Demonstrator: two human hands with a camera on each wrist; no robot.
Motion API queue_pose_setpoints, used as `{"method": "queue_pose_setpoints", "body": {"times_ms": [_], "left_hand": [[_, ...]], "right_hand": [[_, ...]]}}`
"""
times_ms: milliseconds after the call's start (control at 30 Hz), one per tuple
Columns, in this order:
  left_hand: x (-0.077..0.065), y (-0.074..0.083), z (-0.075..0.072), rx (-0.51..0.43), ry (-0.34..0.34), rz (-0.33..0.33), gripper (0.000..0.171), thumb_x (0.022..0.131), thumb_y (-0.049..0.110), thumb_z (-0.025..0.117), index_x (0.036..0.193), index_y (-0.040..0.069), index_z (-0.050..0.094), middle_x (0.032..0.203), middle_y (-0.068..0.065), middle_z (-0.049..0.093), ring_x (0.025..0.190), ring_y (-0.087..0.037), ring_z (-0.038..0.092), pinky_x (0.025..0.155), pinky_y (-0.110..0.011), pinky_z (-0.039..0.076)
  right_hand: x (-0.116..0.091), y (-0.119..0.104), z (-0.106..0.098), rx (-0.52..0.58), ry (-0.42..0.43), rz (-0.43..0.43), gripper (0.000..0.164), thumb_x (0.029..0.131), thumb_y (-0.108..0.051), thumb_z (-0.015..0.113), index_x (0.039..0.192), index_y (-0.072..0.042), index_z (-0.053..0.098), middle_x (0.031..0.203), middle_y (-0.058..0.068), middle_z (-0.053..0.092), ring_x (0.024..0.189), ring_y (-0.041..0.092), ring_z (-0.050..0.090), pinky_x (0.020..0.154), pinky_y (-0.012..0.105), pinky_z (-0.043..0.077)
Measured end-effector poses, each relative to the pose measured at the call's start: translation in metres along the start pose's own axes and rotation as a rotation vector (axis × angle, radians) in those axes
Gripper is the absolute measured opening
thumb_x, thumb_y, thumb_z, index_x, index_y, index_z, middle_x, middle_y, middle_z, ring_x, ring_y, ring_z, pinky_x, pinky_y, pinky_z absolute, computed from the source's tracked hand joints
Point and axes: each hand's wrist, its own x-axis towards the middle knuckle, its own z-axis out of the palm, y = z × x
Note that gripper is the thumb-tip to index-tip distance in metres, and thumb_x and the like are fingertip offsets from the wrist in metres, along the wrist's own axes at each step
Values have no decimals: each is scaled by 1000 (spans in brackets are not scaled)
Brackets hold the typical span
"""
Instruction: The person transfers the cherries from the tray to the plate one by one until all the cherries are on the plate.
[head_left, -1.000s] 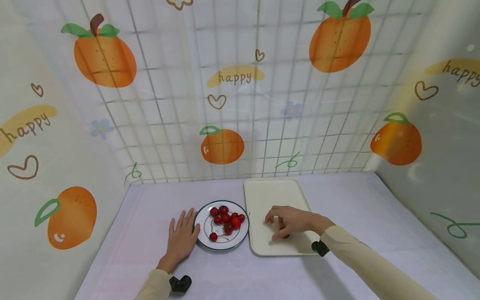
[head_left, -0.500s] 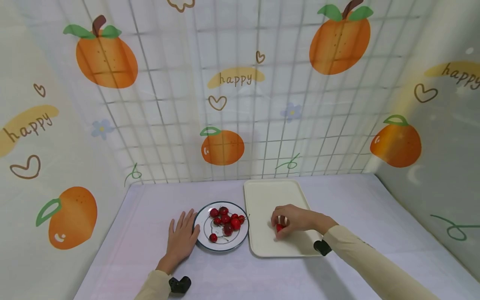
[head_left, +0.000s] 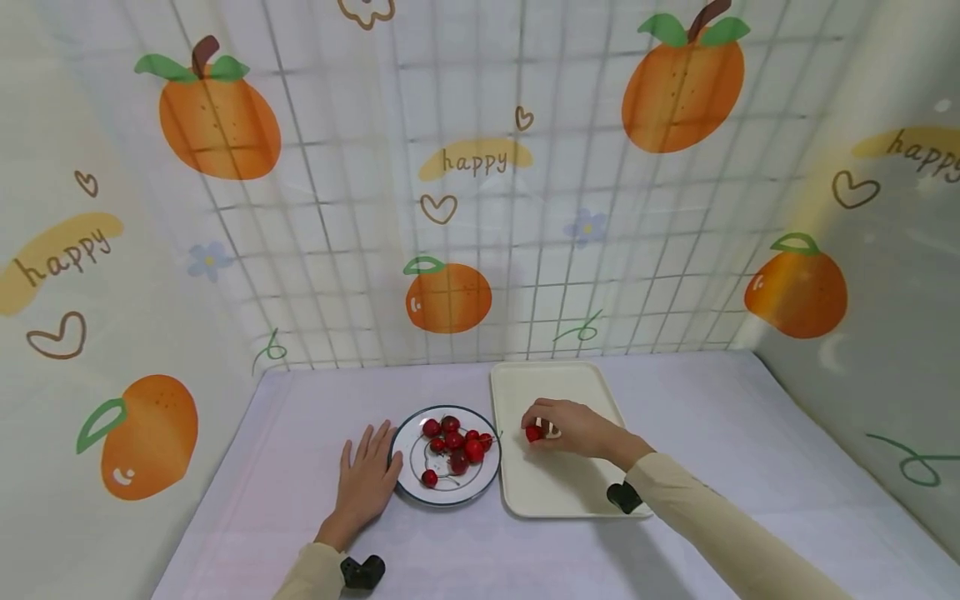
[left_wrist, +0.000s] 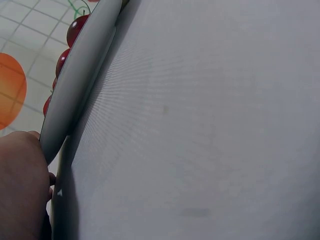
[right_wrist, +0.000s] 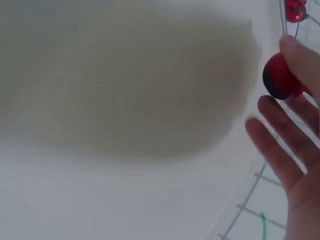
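Note:
Between the thumb and fingers of my right hand [head_left: 573,427] a red cherry [head_left: 533,433] is pinched, over the cream tray [head_left: 558,496]. The right wrist view shows this cherry [right_wrist: 281,77] close up, dark on one side, with the other fingers spread below it. My left hand [head_left: 365,479] rests on the table with fingers spread, its thumb at the left rim of a white plate [head_left: 444,498] edged in dark blue. Several cherries [head_left: 454,439] with stems lie on that plate. From the left wrist, the plate's side [left_wrist: 82,75] and part of the hand show.
The tray stands just right of the plate on a pale lilac tablecloth [head_left: 442,554]. Behind the table hangs a curtain [head_left: 360,275] printed with oranges over a wire grid. Dark wrist cameras sit under both sleeves.
My right hand has taken hold of a cherry on the tray and carried it left toward the plate. My left hand has stayed by the plate's rim.

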Motion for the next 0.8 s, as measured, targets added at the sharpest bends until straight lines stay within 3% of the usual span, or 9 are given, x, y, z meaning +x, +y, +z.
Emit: {"method": "queue_pose_setpoints", "body": {"times_ms": [200, 433, 800], "left_hand": [[2, 0, 1, -1, -1, -10, 57, 108, 36, 43, 158, 8, 40, 169, -11, 34, 160, -38, 21, 128, -67, 5], [2, -1, 1, -2, 4, -2, 56, 108, 35, 43, 157, 7, 41, 169, -11, 35, 160, -39, 22, 127, -67, 6], [2, -3, 1, 9, 6, 5, 56, 108, 34, 43, 157, 7, 41, 168, -11, 36, 160, -38, 23, 127, -67, 7]], "right_hand": [[14, -8, 6, -12, 53, -23, 25, 93, -15, 76, 116, -9, 68, 104, 2, 68, 84, 10, 65, 82, 28, 59], [27, -11, 16, 23, 73, -66, 25, 92, -9, 75, 116, -6, 67, 108, 6, 68, 90, 17, 70, 86, 32, 62], [39, -17, 30, -2, 96, -13, 29, 92, -13, 76, 119, -6, 66, 111, 4, 65, 94, 15, 66, 86, 27, 60]]}}
